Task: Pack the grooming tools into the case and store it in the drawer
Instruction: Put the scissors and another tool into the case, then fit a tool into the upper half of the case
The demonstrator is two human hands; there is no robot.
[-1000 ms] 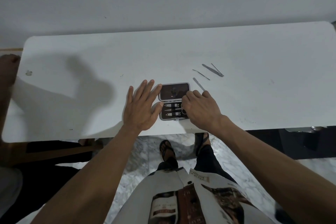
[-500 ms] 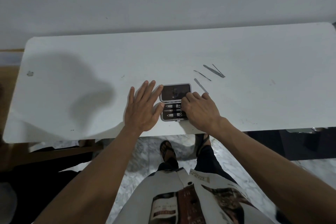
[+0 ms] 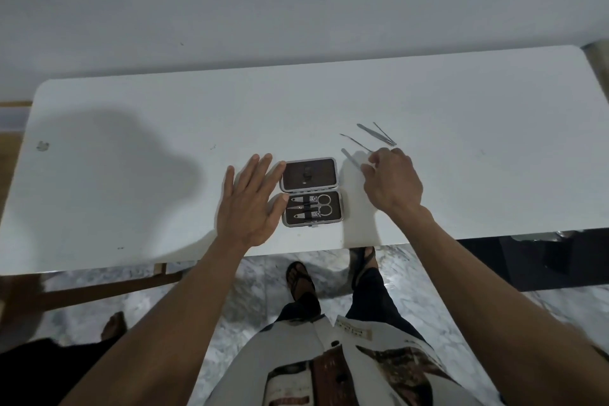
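Note:
A small brown case (image 3: 309, 189) lies open on the white table (image 3: 461, 194), near its front edge. Scissors (image 3: 321, 205) and two clippers sit strapped in its lower half. My left hand (image 3: 252, 204) rests flat on the table, fingers spread, touching the case's left side. My right hand (image 3: 392, 181) is to the right of the case, fingertips at the near end of a flat metal file (image 3: 350, 157); whether it grips the file is unclear. A thin pick (image 3: 354, 141) and tweezers (image 3: 375, 133) lie just beyond.
The table's front edge runs just below the case. A wooden frame (image 3: 108, 287) shows under the table at the left, and someone's foot (image 3: 113, 326) stands on the marble floor. My own feet are below the case. A grey wall stands behind the table.
My right hand has left the case's lower half and moved up and right to the metal file, uncovering the scissors. My left hand has stayed beside the case.

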